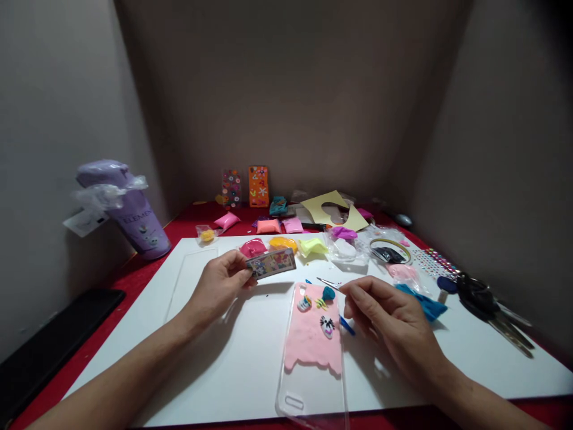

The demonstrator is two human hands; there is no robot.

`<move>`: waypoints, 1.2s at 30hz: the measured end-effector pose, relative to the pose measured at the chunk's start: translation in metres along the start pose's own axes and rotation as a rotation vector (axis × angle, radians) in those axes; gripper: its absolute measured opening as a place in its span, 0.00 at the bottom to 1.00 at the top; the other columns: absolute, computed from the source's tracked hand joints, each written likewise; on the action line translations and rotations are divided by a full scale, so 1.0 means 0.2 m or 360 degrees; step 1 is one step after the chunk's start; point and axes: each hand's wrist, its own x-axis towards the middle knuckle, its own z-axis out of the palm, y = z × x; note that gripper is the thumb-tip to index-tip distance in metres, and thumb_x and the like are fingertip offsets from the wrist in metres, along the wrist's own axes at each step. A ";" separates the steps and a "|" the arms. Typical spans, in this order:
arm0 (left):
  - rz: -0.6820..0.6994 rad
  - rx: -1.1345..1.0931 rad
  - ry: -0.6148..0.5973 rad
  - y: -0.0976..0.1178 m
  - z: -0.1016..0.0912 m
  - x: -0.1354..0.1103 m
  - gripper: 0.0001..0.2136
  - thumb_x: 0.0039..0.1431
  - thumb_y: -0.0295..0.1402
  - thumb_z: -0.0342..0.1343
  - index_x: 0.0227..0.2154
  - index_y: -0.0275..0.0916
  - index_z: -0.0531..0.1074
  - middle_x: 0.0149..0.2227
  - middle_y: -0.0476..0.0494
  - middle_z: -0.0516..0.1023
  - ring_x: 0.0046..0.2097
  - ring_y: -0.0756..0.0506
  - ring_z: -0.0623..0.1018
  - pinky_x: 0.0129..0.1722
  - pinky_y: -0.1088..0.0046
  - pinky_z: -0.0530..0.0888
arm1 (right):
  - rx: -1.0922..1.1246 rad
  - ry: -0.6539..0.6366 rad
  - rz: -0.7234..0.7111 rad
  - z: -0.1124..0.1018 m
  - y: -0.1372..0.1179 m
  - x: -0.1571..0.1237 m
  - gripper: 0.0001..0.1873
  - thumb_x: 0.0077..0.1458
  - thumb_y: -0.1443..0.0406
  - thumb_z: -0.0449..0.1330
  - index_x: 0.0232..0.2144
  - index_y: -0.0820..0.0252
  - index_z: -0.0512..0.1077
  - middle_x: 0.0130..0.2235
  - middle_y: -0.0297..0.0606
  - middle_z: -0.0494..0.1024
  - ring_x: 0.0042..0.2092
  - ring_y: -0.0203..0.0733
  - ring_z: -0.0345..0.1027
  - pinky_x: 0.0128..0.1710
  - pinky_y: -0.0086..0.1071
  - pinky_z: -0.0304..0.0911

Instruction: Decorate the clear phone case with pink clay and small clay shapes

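My left hand (226,276) pinches the end of a small flat card (275,264) with colourful cartoon figures, held above the white board. Between the fingers of my right hand (389,319) are tweezers (329,283), their pointed metal tips aimed left, apart from the card. Below lies a clear phone case (313,397), its upper part covered with pink clay (308,346) that ends in a wavy edge. On the clay sit a white face with black lashes (327,326), a striped piece (305,303) and a teal shell-like piece (329,293). A blue stick (347,325) shows partly beside the case.
Bagged clay in several colours, such as yellow (312,246), lines the back of the white board (242,382). Scissors (496,313) and a sheet of gems (434,263) lie right. A purple tumbler (138,221) stands left; a decorated orange case (258,186) leans at the back.
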 end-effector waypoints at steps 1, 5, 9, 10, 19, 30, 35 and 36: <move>-0.0020 0.0000 -0.0034 -0.01 0.00 0.00 0.02 0.47 0.28 0.54 0.25 0.36 0.66 0.19 0.51 0.75 0.24 0.51 0.74 0.26 0.77 0.70 | -0.0008 -0.0001 -0.0005 0.00 0.00 0.00 0.15 0.53 0.54 0.61 0.29 0.61 0.72 0.22 0.33 0.71 0.20 0.30 0.55 0.18 0.25 0.49; -0.0088 -0.0011 -0.0098 -0.03 0.02 0.01 0.03 0.48 0.27 0.54 0.23 0.36 0.65 0.17 0.50 0.74 0.21 0.51 0.73 0.22 0.77 0.70 | -0.0025 -0.0022 -0.0024 -0.01 0.01 0.00 0.14 0.54 0.54 0.60 0.29 0.60 0.72 0.22 0.33 0.72 0.20 0.29 0.55 0.18 0.24 0.50; -0.0141 -0.0073 -0.0145 -0.02 0.02 0.00 0.04 0.49 0.27 0.54 0.23 0.36 0.64 0.16 0.49 0.75 0.20 0.51 0.74 0.22 0.78 0.71 | -0.0037 -0.0074 -0.0050 -0.01 0.01 0.00 0.13 0.56 0.55 0.59 0.29 0.60 0.71 0.22 0.33 0.72 0.20 0.29 0.55 0.18 0.24 0.49; -0.0159 -0.0094 -0.0160 -0.02 0.02 0.00 0.05 0.50 0.27 0.54 0.23 0.37 0.63 0.16 0.49 0.75 0.20 0.51 0.74 0.21 0.78 0.71 | -0.0043 -0.0076 -0.0057 -0.01 0.01 0.00 0.13 0.56 0.56 0.59 0.30 0.60 0.71 0.22 0.33 0.72 0.20 0.29 0.55 0.18 0.24 0.49; -0.0362 -0.0360 -0.0283 -0.03 0.02 -0.02 0.09 0.50 0.29 0.57 0.27 0.39 0.60 0.22 0.41 0.81 0.18 0.48 0.75 0.14 0.74 0.72 | -0.0141 -0.0103 -0.0112 -0.01 0.02 0.00 0.14 0.57 0.55 0.58 0.30 0.60 0.72 0.22 0.34 0.72 0.20 0.30 0.55 0.18 0.25 0.50; -0.0466 -0.0511 -0.0304 -0.02 0.01 -0.03 0.10 0.55 0.34 0.57 0.28 0.38 0.60 0.24 0.36 0.81 0.18 0.48 0.76 0.15 0.74 0.73 | -0.0218 -0.0110 -0.0158 -0.01 0.02 -0.01 0.15 0.57 0.54 0.58 0.29 0.60 0.71 0.23 0.34 0.72 0.20 0.30 0.55 0.18 0.25 0.53; -0.0470 -0.0524 -0.0317 -0.02 0.02 -0.02 0.11 0.56 0.37 0.57 0.27 0.39 0.60 0.23 0.38 0.81 0.18 0.47 0.76 0.14 0.75 0.72 | -0.0284 -0.0136 -0.0207 -0.01 0.01 -0.01 0.14 0.58 0.55 0.57 0.29 0.60 0.71 0.23 0.34 0.71 0.20 0.31 0.56 0.19 0.25 0.54; -0.0476 -0.0524 -0.0318 -0.02 0.02 -0.02 0.11 0.56 0.38 0.57 0.27 0.39 0.60 0.23 0.38 0.81 0.18 0.47 0.76 0.14 0.75 0.72 | -0.0291 -0.0138 -0.0214 -0.01 0.01 -0.02 0.14 0.58 0.56 0.57 0.29 0.60 0.71 0.23 0.33 0.71 0.21 0.30 0.56 0.19 0.25 0.54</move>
